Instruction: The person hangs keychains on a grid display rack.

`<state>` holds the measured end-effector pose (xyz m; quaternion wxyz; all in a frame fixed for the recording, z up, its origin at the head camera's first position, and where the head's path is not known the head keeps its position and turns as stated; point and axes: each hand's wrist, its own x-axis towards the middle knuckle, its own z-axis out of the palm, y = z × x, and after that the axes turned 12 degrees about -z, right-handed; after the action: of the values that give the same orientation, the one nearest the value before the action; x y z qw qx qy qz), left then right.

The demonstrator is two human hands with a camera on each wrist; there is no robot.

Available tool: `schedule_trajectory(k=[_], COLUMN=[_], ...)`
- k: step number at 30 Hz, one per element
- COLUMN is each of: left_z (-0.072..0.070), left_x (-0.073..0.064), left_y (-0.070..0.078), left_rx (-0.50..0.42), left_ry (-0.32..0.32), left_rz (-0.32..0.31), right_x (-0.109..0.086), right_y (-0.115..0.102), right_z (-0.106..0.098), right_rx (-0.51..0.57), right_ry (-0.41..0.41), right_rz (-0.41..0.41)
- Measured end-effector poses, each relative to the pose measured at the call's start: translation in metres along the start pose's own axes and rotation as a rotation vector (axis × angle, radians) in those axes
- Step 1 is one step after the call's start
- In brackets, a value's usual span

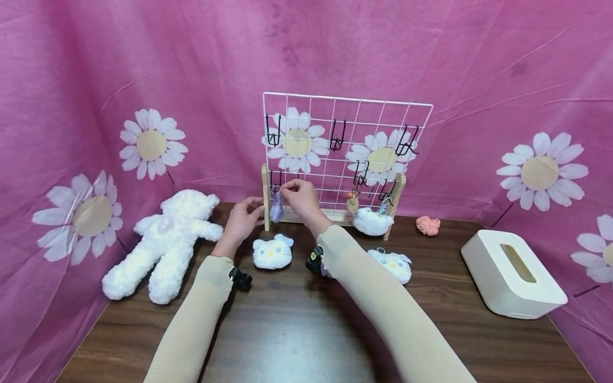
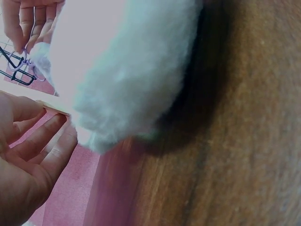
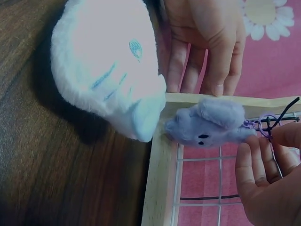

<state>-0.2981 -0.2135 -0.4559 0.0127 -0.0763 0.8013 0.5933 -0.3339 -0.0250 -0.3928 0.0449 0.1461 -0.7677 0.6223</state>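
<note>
My right hand (image 1: 301, 198) pinches the ring of a purple plush keychain (image 3: 211, 123) at a black hook on the lower left of a white wire grid rack (image 1: 348, 99). The plush hangs with its ring around the hook. My left hand (image 1: 244, 215) is at the rack's left wooden post (image 1: 266, 199); its fingertips touch the post's outer side, fingers mostly straight. Just in front lies a white plush cat head (image 1: 272, 252), which fills much of the left wrist view.
On the lower right hooks hang a small tan plush (image 1: 353, 204) and a white plush (image 1: 372, 222). Another white cat head (image 1: 394, 265) lies behind my right sleeve. A white teddy bear (image 1: 174, 242) lies left; a pink plush (image 1: 428, 225) and tissue box (image 1: 512, 274) are right.
</note>
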Motion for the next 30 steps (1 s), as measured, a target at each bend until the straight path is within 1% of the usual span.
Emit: schedule_trajectory(k=[4, 8, 13, 15, 18, 21, 25, 30], left_z=[0.0, -0.001, 0.0, 0.0, 0.003, 0.004, 0.003, 0.002], left_x=[0.001, 0.001, -0.001, -0.001, 0.0, 0.001, 0.002, 0.001], left_y=[0.003, 0.005, 0.003, 0.002, 0.0, -0.001, -0.001, -0.002], left_rx=[-0.004, -0.01, 0.012, 0.017, 0.022, 0.026, 0.026, 0.033], left_ry=[-0.003, 0.003, 0.001, 0.003, -0.001, -0.001, 0.005, 0.004], left_rz=[0.001, 0.016, -0.009, -0.013, -0.001, -0.003, -0.016, -0.021], right_x=[0.003, 0.005, 0.0, -0.003, -0.009, -0.017, -0.026, -0.039], right_y=[-0.001, -0.002, -0.002, -0.003, -0.002, -0.004, -0.008, -0.014], right_z=[0.002, 0.004, 0.003, 0.003, 0.0, 0.0, -0.002, -0.013], right_rx=[-0.034, -0.042, -0.03, -0.021, -0.003, 0.002, -0.003, -0.013], right_ry=[0.019, 0.037, 0.049, 0.062, 0.08, 0.072, 0.039, -0.002], right_rz=[0.008, -0.003, 0.019, 0.012, -0.01, -0.026, -0.043, -0.046])
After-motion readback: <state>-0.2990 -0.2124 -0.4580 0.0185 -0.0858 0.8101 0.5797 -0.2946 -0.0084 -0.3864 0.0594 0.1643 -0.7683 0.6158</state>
